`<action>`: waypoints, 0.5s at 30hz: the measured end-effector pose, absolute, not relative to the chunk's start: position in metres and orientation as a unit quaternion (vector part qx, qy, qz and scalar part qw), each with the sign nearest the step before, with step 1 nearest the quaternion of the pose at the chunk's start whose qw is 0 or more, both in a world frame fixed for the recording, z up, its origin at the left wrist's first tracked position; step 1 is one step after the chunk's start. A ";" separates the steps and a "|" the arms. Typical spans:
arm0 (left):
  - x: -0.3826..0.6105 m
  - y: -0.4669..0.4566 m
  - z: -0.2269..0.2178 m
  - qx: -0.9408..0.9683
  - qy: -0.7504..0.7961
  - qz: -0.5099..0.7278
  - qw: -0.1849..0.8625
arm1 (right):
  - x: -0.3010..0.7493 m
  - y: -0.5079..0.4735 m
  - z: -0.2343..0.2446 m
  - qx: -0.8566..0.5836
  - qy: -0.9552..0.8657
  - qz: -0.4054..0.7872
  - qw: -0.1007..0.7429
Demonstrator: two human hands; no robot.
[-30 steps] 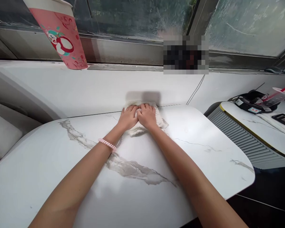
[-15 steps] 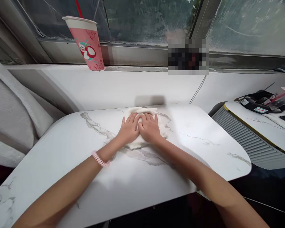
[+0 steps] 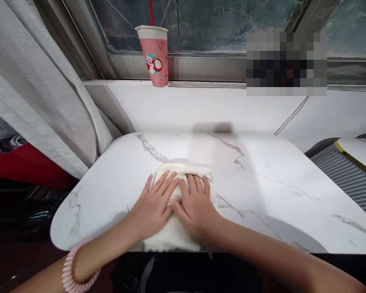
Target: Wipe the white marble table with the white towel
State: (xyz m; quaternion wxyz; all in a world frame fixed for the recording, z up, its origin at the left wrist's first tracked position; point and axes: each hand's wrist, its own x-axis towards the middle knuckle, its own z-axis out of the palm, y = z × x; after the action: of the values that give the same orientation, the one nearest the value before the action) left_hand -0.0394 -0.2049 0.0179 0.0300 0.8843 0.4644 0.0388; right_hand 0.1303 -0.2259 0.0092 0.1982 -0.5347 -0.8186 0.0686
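A cream-white cloth (image 3: 173,236) lies spread and slightly rumpled on the white marble-patterned table (image 3: 262,171), close to its near edge. My left hand (image 3: 151,207) rests flat on the left part of the cloth, fingers stretched out and spread. Beside it, my right hand (image 3: 198,207) presses flat on the right part, its fingers pointing away from me. The two thumbs meet near the cloth's middle. A pink coiled band (image 3: 76,268) circles my left wrist.
On the window ledge stands a pink paper cup (image 3: 155,61) with a red straw. A pale curtain (image 3: 49,81) hangs at the left, above a red item (image 3: 30,165). To the right is a grey ribbed surface (image 3: 347,187). A blurred-out patch (image 3: 286,65) hides part of the window.
Both hands have come back with the cloth from the table's far side to its near edge. The view has shifted left, and the hands remain flat.
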 end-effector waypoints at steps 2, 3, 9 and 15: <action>-0.050 -0.181 0.023 0.868 0.492 0.014 0.061 | 0.112 -0.202 0.010 -0.546 -0.811 0.085 0.192; -0.053 -0.167 0.024 0.860 0.504 0.006 0.079 | 0.103 -0.188 0.011 -0.556 -0.804 0.097 0.189; -0.052 -0.076 0.016 0.819 0.556 0.095 0.100 | 0.078 -0.093 0.009 -0.609 -0.751 0.094 0.235; -0.045 -0.005 0.007 0.831 0.535 0.129 0.087 | 0.079 -0.030 -0.001 -0.631 -0.728 0.034 0.267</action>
State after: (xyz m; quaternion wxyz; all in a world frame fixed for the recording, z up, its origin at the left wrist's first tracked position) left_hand -0.0454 -0.0055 0.0073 0.0871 0.8306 0.5346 0.1295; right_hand 0.0794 -0.0295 -0.0008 0.2673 -0.6309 -0.7276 0.0336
